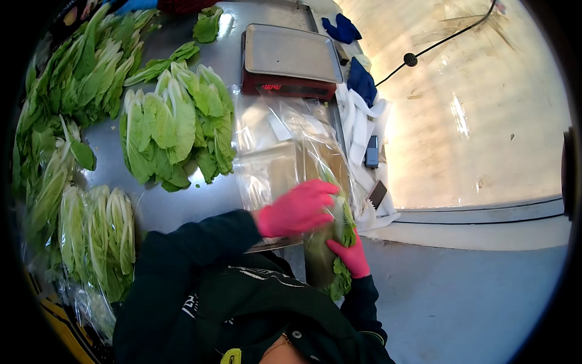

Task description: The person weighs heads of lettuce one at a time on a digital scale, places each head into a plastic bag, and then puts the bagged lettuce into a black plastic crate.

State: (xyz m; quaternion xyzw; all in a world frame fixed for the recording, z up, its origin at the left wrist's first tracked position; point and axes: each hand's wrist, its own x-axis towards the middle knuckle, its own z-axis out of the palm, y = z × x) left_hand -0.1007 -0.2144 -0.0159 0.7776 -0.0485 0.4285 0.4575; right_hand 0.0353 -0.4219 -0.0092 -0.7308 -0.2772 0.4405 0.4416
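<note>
A bunch of lettuce leaves (341,276) is held upright at the table's near right edge, close to my body. My right hand (353,256), in a pink glove, is closed round its right side, thumb across the leaves. Clear plastic bag film (324,151) stretches over the table and reaches the lettuce's upper part. My left hand (300,209), also pink-gloved, is at the film beside the top of the lettuce, its fingers bent over the plastic; their tips are partly hidden. How far the lettuce sits inside the bag, I cannot tell.
Flat clear bags (264,173) lie below a weighing scale (294,54). Loose lettuce (170,124) is spread on the metal table (109,158), with bagged lettuce (97,233) at left. White cloth (357,130) and a small dark device (371,151) lie along the right edge. Another person's blue glove (136,5) shows at the top.
</note>
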